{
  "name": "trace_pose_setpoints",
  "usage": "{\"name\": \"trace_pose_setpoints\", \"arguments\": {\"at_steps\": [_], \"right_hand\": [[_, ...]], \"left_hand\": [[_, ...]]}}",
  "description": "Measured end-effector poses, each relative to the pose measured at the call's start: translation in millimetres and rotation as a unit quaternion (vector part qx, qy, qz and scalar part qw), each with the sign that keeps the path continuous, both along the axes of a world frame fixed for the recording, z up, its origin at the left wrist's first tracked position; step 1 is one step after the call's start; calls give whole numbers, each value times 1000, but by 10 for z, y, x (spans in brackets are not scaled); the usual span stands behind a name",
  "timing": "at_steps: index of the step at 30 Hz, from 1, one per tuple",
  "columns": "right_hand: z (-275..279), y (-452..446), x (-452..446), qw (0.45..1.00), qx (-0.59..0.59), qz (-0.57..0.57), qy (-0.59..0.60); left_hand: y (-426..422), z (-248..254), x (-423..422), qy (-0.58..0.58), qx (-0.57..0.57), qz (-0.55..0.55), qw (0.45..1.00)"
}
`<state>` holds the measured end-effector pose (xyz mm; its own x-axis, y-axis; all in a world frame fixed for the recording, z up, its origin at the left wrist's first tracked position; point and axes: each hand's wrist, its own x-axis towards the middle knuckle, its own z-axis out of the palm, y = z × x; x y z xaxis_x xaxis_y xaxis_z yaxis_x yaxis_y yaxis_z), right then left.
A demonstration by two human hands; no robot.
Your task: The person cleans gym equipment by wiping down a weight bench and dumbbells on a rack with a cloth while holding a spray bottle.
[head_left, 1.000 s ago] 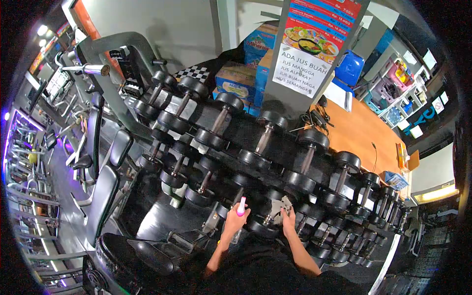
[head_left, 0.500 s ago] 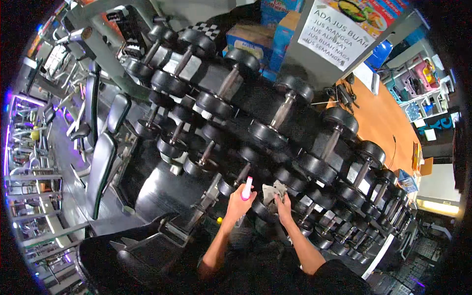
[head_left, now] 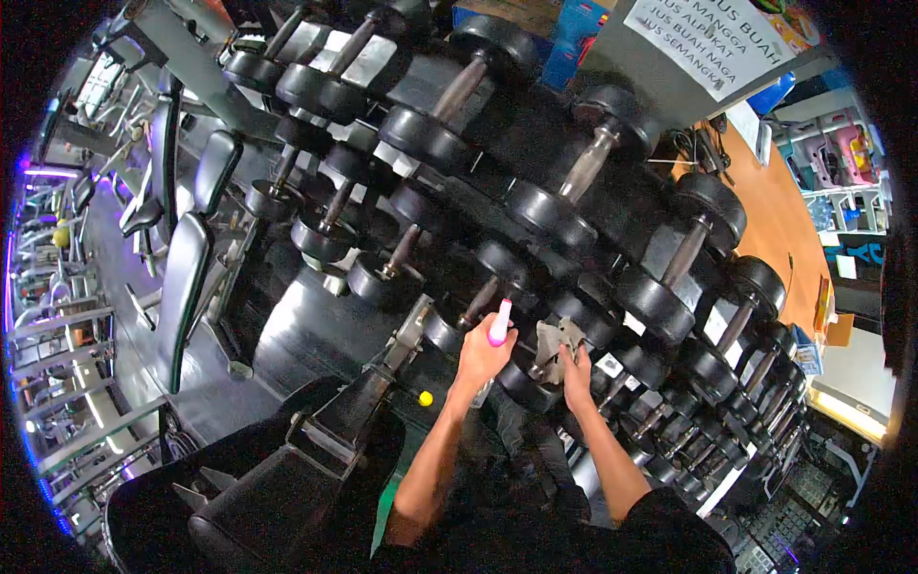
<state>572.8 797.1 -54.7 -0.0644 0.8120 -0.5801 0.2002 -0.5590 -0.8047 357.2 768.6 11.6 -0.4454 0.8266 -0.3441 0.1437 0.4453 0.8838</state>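
Note:
My left hand [head_left: 484, 360] is wrapped round a spray bottle [head_left: 501, 323]; its white and pink top sticks up above the fist, and its body is mostly hidden. A crumpled grey cloth [head_left: 553, 350] is gripped in my right hand [head_left: 578, 379], just to the right. Both hands hover over the lower tier of black dumbbells. Just beyond the bottle lies a dumbbell with a metal handle [head_left: 478, 302]. The cloth overlaps another black dumbbell head [head_left: 528, 386]; whether it touches it I cannot tell.
Large dumbbells [head_left: 459, 88] line the upper tier of the rack. A padded bench [head_left: 185, 297] stands left, and dark equipment [head_left: 287, 488] is close at lower left. An orange-brown desk [head_left: 765, 206] with cables sits at the right, beside a paper sign [head_left: 708, 43].
The view has shifted forward, so the rack looks closer and the upper boxes have partly left the frame. Both hands sit slightly higher and further right, still holding the bottle and cloth.

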Motion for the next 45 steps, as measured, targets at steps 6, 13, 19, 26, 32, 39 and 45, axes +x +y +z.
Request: {"name": "trace_pose_setpoints", "arguments": {"at_steps": [6,13,19,26,32,39,45], "right_hand": [[183,229,-283,985,154,30,-72],[212,918,-1260,725,535,369,-227],[-180,1141,-2199,672,464,473,-331],[-340,1376,-2843,650,336,544,-411],[-157,1211,-2232,742,428,435,-277],[-1,837,-1198,824,421,263,-272],[-278,757,-920,874,365,143,-286]], "left_hand": [[-37,74,11,-50,-29,-12,998],[-337,295,-18,-155,-22,20,987],[-383,269,-20,-106,6,-21,994],[-471,315,-34,-133,-63,-14,989],[-456,374,-73,-85,-67,-33,994],[-631,541,21,-124,-2,-6,992],[-630,549,29,-121,31,-27,992]]}}
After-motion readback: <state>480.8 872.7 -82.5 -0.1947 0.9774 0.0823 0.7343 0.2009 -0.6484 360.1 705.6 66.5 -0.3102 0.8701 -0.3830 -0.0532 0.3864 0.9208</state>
